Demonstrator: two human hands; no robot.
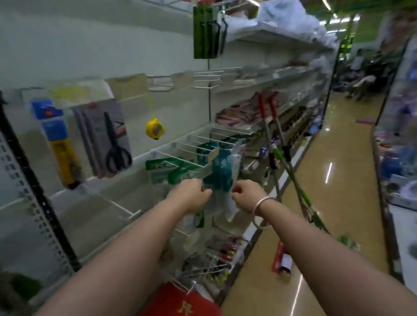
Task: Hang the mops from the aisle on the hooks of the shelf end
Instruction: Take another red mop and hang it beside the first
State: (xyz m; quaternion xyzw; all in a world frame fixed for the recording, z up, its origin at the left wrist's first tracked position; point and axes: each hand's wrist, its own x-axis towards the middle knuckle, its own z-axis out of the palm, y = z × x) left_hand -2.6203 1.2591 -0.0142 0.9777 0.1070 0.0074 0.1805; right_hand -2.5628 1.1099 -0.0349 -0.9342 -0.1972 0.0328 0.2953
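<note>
Your left hand (191,193) and right hand (245,195) both seem to pinch a clear packet (222,184) on its hook, so release it cleanly and turn to the mops (278,149) leaning at two o'clock.

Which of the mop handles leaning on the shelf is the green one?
The green mop handle is the one nearest the aisle floor, slanting down to the right. The other two handles stand steeper, silver with red grips on top.
</note>
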